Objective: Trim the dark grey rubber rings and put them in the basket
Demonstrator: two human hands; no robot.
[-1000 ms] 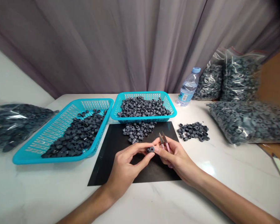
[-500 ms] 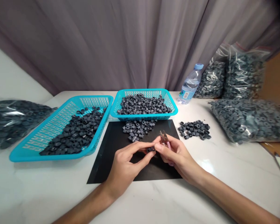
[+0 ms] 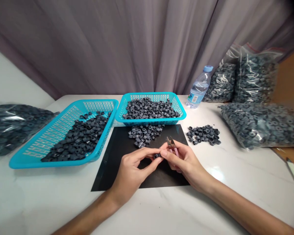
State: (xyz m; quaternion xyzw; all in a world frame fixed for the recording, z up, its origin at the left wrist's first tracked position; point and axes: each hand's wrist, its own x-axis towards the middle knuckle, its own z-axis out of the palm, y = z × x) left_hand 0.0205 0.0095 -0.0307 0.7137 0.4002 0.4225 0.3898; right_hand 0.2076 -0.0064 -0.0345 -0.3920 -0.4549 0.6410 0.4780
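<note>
Left grip (image 3: pixel 131 169) around a small dark ring (image 3: pixel 157 156) — right grip (image 3: pixel 185 160) around pink-handled snips (image 3: pixel 173 144) — over a black mat (image 3: pixel 107 169).

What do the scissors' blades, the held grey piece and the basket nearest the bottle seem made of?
Scissors' blades: probably steel, dull sheen; thin, pointed, grey.
Grey piece: rubber or plastic, fairly matte; dark, little shine, undecidable.
Basket: likely moulded plastic, slightly glossy; lattice walls, uniform blue.

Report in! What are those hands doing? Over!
Left hand pinching dark piece. Right hand at same piece, also holding pink-handled snips. Loose pieces beyond, on black mat.
</note>
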